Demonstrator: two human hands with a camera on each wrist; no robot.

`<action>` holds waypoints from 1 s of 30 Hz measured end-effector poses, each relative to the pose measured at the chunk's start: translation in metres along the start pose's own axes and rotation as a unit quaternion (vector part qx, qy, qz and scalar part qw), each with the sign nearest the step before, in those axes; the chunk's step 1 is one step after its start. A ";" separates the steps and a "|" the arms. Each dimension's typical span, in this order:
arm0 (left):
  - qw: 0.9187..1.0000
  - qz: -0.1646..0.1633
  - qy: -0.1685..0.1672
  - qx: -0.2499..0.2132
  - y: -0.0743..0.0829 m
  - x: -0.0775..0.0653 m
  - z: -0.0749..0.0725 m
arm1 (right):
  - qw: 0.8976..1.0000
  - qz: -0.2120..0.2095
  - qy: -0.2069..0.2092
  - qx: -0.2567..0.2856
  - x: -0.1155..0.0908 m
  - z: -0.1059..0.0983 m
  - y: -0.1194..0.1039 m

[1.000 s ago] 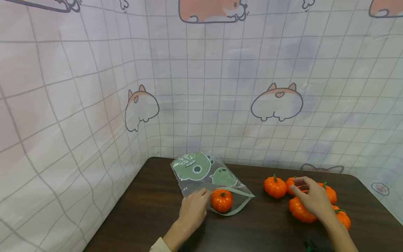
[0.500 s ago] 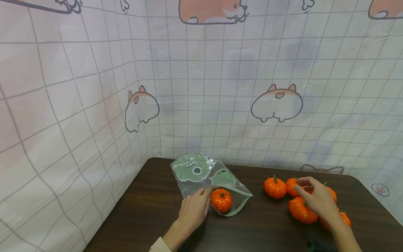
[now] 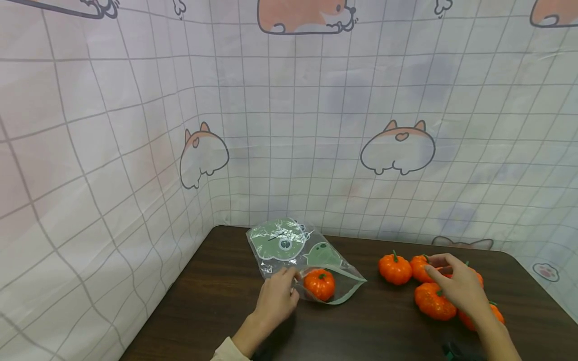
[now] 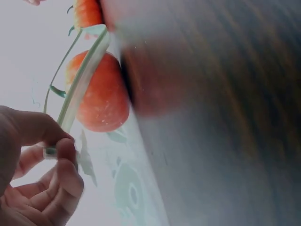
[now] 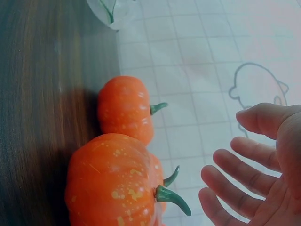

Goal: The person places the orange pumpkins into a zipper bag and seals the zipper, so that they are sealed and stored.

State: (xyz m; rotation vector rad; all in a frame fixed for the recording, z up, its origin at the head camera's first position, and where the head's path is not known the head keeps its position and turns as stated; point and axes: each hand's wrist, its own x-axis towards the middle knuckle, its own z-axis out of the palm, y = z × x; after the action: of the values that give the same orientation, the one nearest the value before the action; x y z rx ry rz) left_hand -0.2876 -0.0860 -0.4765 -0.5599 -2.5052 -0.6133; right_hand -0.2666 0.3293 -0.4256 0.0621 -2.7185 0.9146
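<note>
A clear zip bag [image 3: 266, 268] with green cartoon animals lies on the table, its green-edged mouth toward the near right. One small orange pumpkin [image 3: 319, 285] sits inside that mouth. My left hand [image 3: 276, 297] pinches the bag's edge between thumb and index finger, as the left wrist view shows at the green strip [image 4: 82, 82]. Over a group of pumpkins on the right hovers my right hand [image 3: 458, 283], fingers spread and holding nothing. A speckled pumpkin [image 5: 113, 181] and a smaller pumpkin [image 5: 124, 110] stand apart from its fingers in the right wrist view.
A pumpkin [image 3: 395, 268] stands at the left end of the group, and another pumpkin [image 3: 483, 317] is partly hidden by the right forearm. A small dark object [image 3: 451, 351] lies at the table's near edge. Patterned cloth [image 3: 316, 150] hangs behind and at the left.
The bag's mouth and the pumpkin in it have shifted slightly up and right, with my left hand changing its pose at the edge. My right hand has moved slightly right over the group.
</note>
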 end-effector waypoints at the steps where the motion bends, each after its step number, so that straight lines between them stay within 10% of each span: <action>1: 1.000 -0.005 0.008 -0.010 0.000 0.000 0.000 | 1.000 0.001 0.000 0.000 0.000 0.000 0.000; 30: 0.989 -0.132 0.061 0.027 -0.001 0.001 -0.003 | 1.000 0.015 0.014 -0.006 -0.001 -0.012 0.007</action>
State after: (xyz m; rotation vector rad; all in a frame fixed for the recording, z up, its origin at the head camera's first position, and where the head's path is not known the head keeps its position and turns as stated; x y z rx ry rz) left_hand -0.2879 -0.0876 -0.4737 -0.1654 -2.4902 -0.6513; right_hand -0.2636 0.3422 -0.4209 0.0074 -2.7065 0.9009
